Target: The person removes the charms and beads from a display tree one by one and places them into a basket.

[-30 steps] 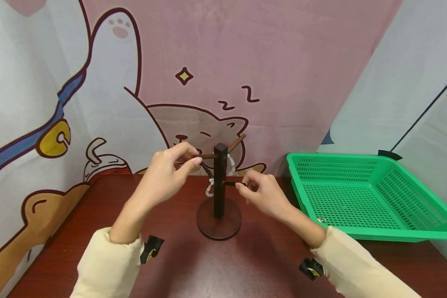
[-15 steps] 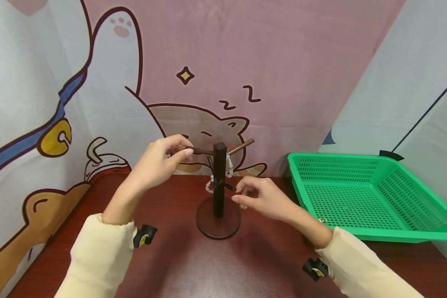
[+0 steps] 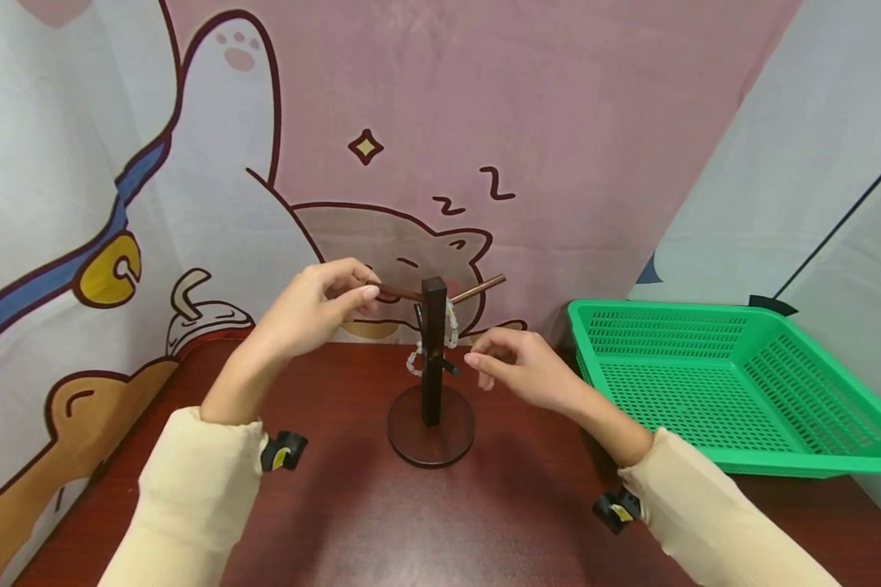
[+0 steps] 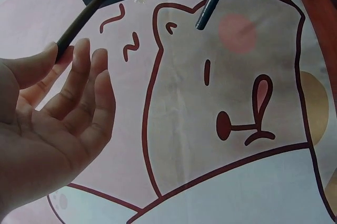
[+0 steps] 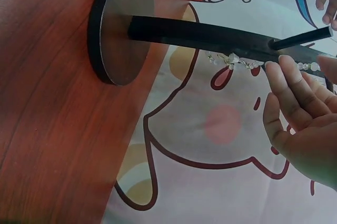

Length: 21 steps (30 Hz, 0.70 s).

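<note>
A dark wooden jewelry stand (image 3: 433, 350) with a square post, round base and several pegs stands upright on the table. My left hand (image 3: 319, 314) pinches an upper peg (image 4: 79, 26) near its tip between thumb and index finger, the other fingers loosely bent. My right hand (image 3: 521, 368) is just right of a short lower peg (image 3: 450, 367), its fingers relaxed and holding nothing. One clear bead bracelet (image 3: 451, 326) hangs on an upper peg behind the post. Another bead bracelet (image 3: 414, 359) hangs lower on the left, partly hidden by the post.
To the right sits a green plastic basket (image 3: 712, 456) with slotted walls, close to my right forearm. The reddish-brown table (image 3: 352, 505) runs back to a cartoon-printed cloth (image 3: 573, 163) hanging behind the stand.
The stand has turned, its lower peg swinging from the right toward the front. My left hand has shifted left and up with the upper peg. My right hand has let go of the lower peg.
</note>
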### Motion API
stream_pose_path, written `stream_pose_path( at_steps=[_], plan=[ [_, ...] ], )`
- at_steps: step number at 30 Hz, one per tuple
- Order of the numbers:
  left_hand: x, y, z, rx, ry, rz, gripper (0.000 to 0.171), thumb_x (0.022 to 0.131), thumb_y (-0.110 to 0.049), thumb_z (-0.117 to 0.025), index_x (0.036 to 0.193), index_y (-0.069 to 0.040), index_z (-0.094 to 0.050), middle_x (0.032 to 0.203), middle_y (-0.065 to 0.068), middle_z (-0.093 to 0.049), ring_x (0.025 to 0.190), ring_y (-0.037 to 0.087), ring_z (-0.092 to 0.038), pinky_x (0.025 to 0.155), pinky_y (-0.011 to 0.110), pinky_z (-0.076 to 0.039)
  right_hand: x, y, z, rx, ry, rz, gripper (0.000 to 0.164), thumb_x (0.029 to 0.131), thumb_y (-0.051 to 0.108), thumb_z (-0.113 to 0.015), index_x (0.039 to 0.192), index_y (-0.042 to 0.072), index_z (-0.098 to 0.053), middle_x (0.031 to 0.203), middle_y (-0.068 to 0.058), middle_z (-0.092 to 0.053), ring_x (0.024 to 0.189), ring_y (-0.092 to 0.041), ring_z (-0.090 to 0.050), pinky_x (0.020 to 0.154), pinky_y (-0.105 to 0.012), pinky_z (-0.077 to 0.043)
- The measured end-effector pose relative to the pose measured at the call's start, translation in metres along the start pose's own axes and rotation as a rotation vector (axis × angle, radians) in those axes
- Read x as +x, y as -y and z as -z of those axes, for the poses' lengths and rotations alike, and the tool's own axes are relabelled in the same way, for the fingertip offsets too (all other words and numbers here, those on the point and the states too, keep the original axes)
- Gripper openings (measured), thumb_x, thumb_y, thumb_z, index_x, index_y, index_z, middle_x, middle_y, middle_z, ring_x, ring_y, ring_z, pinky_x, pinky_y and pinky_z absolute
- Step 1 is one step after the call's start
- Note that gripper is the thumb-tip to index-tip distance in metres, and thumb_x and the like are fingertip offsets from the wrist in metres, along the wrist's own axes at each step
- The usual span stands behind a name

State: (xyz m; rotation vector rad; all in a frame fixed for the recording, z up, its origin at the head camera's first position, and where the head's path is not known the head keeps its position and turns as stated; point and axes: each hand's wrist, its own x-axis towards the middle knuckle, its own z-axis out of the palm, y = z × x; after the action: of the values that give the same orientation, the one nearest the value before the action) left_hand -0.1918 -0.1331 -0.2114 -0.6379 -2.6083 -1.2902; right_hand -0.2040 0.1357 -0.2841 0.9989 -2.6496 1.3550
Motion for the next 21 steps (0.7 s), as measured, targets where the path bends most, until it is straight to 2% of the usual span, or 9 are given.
stream_pose_path(
  at_steps=[10,14,21],
  plan=[
    [0.0,-0.001,0.002,0.013,0.002,0.003,0.012,0.092,-0.012,-0.055,0.098,-0.004,-0.062,0.08,0.008,-0.064,0.074,0.018,-0.058,0.068,0.032,-0.044,0.017,0.003,-0.004,0.053,-0.001,0.006,0.016,0.09,0.016,-0.059,0.099,0.003,-0.06,0.072,-0.008,-0.065,0.065,-0.022,-0.062,0.063,-0.031,-0.047],
    [0.0,-0.001,0.002,0.015,0.004,0.006,0.013,0.092,-0.012,-0.055,0.098,-0.004,-0.062,0.08,0.008,-0.064,0.074,0.018,-0.058,0.068,0.032,-0.044,0.021,0.008,-0.007,0.05,-0.015,0.015,0.013,0.089,0.015,-0.06,0.097,0.005,-0.06,0.07,-0.004,-0.065,0.065,-0.023,-0.062,0.063,-0.031,-0.046],
    [0.0,-0.001,0.001,0.026,0.007,0.007,0.012,0.092,-0.013,-0.055,0.098,-0.005,-0.062,0.08,0.007,-0.064,0.072,0.019,-0.055,0.066,0.032,-0.042,0.023,0.011,-0.008,0.018,-0.038,0.037,0.004,0.089,0.011,-0.06,0.09,0.007,-0.061,0.067,0.001,-0.063,0.062,-0.015,-0.06,0.058,-0.03,-0.044]
  ],
)
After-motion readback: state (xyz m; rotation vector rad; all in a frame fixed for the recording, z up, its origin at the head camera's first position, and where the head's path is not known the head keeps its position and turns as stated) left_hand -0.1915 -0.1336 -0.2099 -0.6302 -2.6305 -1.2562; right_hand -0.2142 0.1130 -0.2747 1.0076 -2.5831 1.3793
